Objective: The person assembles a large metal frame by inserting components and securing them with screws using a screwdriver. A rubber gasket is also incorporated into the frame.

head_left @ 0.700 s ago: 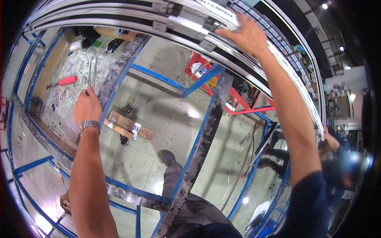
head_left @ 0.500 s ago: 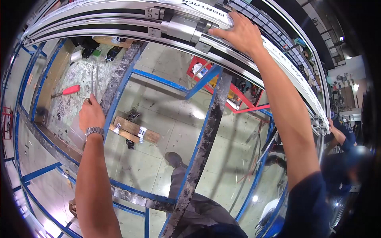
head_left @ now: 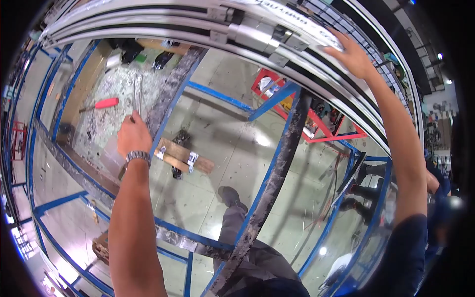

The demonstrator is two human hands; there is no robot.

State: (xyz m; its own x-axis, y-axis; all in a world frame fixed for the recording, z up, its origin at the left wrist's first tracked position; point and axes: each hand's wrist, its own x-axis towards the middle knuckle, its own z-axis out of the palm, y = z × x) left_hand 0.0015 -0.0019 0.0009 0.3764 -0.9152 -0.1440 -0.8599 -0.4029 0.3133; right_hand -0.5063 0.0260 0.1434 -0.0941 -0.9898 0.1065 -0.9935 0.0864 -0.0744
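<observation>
Slid right along aluminium frame (head_left: pixel 257 34): right hand (head_left: pixel 352 55), open, flat. Left hand (head_left: pixel 132 134) gripping thin metal rods (head_left: pixel 137 94); nothing fitted yet.

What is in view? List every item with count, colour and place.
frame: one, silver, across the top, under the right hand.
rods: two, grey, thin, upright at the left hand's fingers.
tool: one, red handle, on the speckled surface upper left.
wood blocks: two, brown, on the floor, centre.
stand: one, blue bars with dark grimy beams, below the frame.
rack: one, red, on the floor, right of centre.
other person: one, dark clothes, far right.
wristwatch: one, silver, left wrist.
left hand: at the rods.
right hand: flat on the frame.
</observation>
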